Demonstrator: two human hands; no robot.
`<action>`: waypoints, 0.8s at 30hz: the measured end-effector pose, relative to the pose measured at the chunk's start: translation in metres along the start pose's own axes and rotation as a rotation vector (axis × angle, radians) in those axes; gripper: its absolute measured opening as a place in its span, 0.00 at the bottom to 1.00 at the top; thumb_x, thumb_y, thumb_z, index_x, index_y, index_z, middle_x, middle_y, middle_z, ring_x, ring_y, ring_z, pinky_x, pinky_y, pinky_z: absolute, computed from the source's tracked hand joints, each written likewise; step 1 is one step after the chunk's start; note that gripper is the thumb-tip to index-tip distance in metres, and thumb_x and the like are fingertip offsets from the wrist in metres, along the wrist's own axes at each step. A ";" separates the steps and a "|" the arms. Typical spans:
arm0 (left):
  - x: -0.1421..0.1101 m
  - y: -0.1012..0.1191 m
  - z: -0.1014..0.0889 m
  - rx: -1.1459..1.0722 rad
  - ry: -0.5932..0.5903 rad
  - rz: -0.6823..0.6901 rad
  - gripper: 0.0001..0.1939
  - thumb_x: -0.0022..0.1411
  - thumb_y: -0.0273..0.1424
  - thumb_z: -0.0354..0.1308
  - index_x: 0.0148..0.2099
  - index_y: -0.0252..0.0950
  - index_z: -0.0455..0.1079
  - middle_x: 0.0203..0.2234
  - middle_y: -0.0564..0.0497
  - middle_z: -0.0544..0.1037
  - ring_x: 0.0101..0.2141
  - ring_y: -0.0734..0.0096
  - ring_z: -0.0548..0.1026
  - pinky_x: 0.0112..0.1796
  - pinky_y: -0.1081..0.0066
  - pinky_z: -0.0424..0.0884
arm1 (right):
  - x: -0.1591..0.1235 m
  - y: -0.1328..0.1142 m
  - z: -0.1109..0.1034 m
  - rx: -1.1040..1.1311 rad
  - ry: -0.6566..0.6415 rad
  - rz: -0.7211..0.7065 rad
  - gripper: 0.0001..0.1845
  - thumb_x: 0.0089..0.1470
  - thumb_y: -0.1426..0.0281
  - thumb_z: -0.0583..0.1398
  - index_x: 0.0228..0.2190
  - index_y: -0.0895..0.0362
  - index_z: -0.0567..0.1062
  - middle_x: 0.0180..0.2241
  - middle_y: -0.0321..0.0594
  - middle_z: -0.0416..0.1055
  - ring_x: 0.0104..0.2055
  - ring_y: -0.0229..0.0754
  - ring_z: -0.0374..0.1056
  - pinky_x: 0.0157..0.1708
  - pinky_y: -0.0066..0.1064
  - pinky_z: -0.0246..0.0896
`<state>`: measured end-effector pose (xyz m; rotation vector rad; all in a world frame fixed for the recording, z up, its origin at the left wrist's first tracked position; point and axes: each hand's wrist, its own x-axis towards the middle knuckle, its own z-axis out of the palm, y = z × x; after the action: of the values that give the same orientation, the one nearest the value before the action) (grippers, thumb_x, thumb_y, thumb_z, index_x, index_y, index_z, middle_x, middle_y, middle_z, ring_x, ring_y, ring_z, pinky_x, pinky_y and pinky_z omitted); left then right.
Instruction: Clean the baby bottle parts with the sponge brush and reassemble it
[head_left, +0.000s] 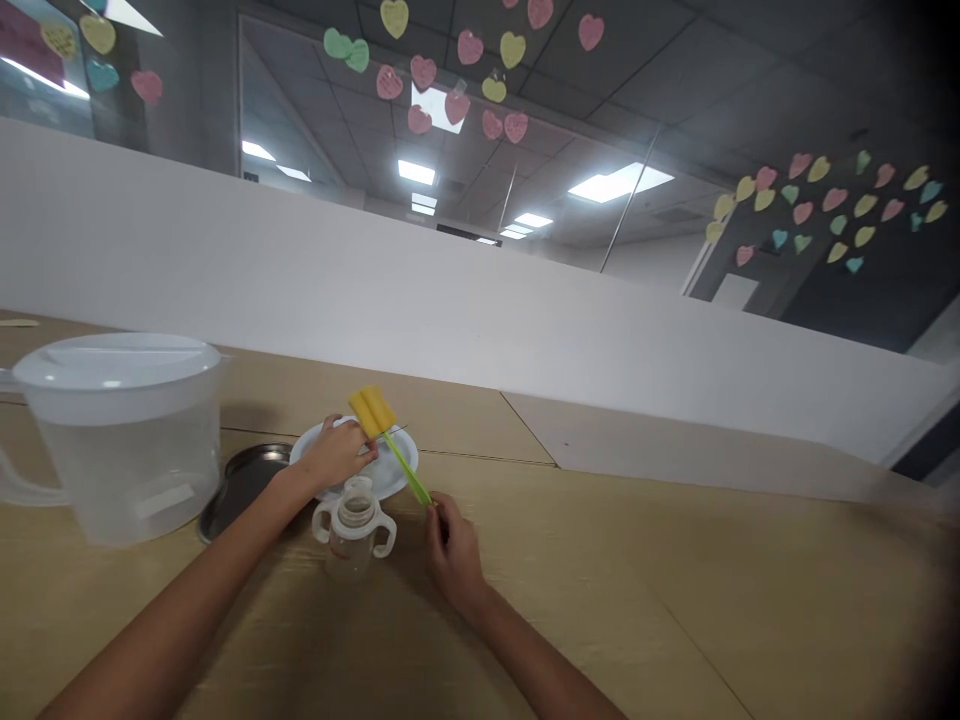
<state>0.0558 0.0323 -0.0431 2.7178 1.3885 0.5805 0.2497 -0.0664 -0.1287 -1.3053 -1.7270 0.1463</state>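
My right hand is closed on the green handle of a sponge bottle brush. The brush tilts up to the left, its yellow sponge head above a white plate. Over that plate, my left hand has its fingers curled close beside the sponge. Whether they touch it, or what they hold, is unclear. Between my forearms stands a clear baby bottle with two white side handles and its mouth uncovered. A small whitish piece shows just behind the bottle's mouth.
At the left stands a large translucent lidded pitcher. A dark round metal tray lies between it and the plate, partly behind my left forearm. A low white wall runs along the back of the wooden table, below glass with heart-shaped notes.
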 end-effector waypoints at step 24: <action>0.003 -0.013 -0.009 -0.312 0.070 0.062 0.15 0.52 0.25 0.48 0.44 0.35 0.66 0.33 0.49 0.77 0.34 0.69 0.73 0.36 0.71 0.65 | 0.008 0.006 0.000 0.098 0.155 0.177 0.10 0.55 0.65 0.47 0.31 0.58 0.63 0.19 0.31 0.59 0.20 0.35 0.56 0.22 0.25 0.49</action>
<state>0.0445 0.0414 -0.0362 2.5186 1.1186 0.8268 0.2540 -0.0569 -0.1273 -1.3589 -1.4566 0.2231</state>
